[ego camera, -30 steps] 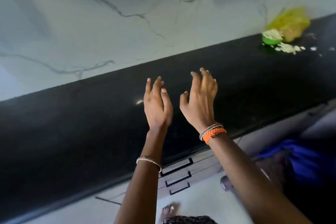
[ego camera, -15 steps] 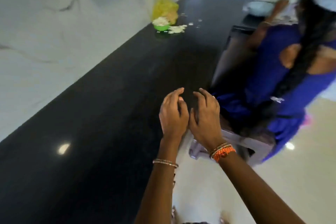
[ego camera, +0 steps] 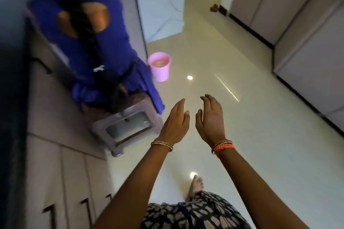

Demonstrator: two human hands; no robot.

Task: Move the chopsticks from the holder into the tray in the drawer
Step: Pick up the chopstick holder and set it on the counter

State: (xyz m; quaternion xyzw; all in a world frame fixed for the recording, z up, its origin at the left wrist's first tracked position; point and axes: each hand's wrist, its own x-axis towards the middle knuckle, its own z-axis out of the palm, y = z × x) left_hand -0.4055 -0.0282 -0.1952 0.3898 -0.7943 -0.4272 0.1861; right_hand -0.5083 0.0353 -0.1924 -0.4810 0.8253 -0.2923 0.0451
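Note:
No chopsticks, holder or tray shows in this view. My left hand (ego camera: 176,122) and my right hand (ego camera: 211,120) are raised side by side over the pale glossy floor, palms facing each other, fingers loosely apart and holding nothing. Bangles sit on both wrists, with an orange band on the right one. The drawers (ego camera: 74,182) under the black counter at the left are closed.
Another person in a blue dress (ego camera: 89,42) sits on a brown stool (ego camera: 128,130) beside the counter (ego camera: 11,98). A pink bucket (ego camera: 160,66) stands on the floor behind the stool. Tall grey cabinets (ego camera: 297,33) line the right side. My bare foot (ego camera: 195,185) is on the floor.
The view has swung right, from the black counter and marble wall to the open floor and the seated person. Both hands stayed raised and empty in front of me.

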